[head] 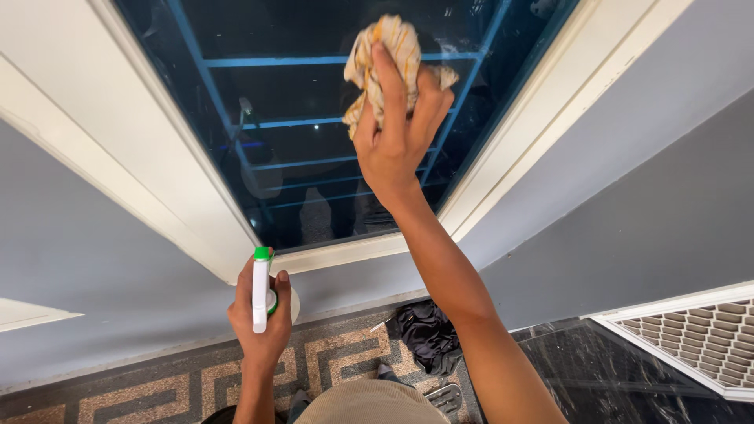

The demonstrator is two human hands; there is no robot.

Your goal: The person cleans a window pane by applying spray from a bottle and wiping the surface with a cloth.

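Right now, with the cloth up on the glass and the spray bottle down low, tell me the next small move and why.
Probably sweep the right hand and its yellow-striped cloth sideways across the window pane. The cloth is already pressed against the glass, while the left hand holds the white spray bottle low, away from the pane.

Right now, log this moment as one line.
right hand: presses cloth on window glass | left hand: holds spray bottle | dark cloth on floor

One cloth (385, 59), one spray bottle (260, 290), two hands, one dark garment (428, 334).
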